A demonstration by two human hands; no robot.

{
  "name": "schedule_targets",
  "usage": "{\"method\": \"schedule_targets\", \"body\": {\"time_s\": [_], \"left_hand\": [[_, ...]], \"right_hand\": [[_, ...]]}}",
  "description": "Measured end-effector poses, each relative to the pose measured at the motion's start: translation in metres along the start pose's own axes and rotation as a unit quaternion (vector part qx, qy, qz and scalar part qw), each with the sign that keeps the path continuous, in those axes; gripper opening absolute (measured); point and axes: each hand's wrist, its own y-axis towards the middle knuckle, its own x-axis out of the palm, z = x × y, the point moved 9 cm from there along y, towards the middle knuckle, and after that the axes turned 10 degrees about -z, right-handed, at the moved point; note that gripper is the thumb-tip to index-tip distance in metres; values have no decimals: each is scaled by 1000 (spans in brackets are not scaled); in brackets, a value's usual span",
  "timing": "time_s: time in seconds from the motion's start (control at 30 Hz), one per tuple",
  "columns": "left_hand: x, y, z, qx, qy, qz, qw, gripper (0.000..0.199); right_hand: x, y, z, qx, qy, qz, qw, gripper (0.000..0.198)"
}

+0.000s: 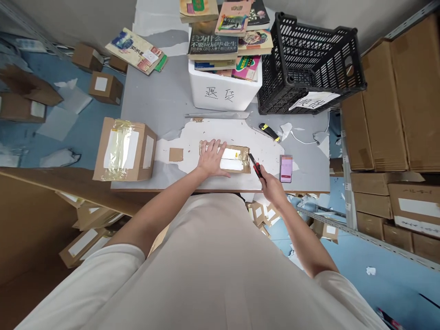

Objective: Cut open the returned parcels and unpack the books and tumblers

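A small taped cardboard package (pixel 235 165) with white labels lies flat near the table's front edge. Across its left part rests my left hand (pixel 212 160), palm down with the fingers spread. My right hand (pixel 271 184) is closed around a red and black utility knife (pixel 256 166). The knife's tip is at the package's right end, by the brown tape; whether the blade touches it I cannot tell. To the right of the knife lies a phone (pixel 286 168) with its screen lit. A small square of cardboard (pixel 176 155) lies left of the package.
A large taped box (pixel 124 150) stands on the table's left. Behind are a white bin (pixel 225 94) heaped with books, a black plastic crate (pixel 311 64) and loose books (pixel 137 50). A yellow and black cutter (pixel 269 132) lies farther back. Boxes (pixel 388 101) line the right shelf.
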Motion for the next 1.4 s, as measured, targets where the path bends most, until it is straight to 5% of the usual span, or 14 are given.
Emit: {"method": "schedule_targets", "body": {"time_s": [0.3, 0.93, 1.07, 1.27, 1.33, 1.4], "left_hand": [[-3, -1, -2, -7, -24, 12, 1000, 128], [-2, -2, -3, -26, -25, 14, 999, 126], [-4, -4, -4, -28, -29, 26, 999, 128], [-3, -1, -8, -36, -43, 22, 998, 126], [-3, 0, -7, -50, -30, 24, 998, 126], [-4, 0, -8, -75, -23, 27, 997, 127]], "right_hand": [[-18, 18, -32, 69, -212, -98, 970, 59], [8, 12, -42, 57, -200, -170, 963, 60], [13, -13, -37, 95, -199, -143, 965, 61], [-1, -66, 10, 117, 20, 6, 993, 57], [8, -65, 30, 135, 194, 74, 969, 55], [31, -48, 34, 125, 390, 117, 905, 48]]}}
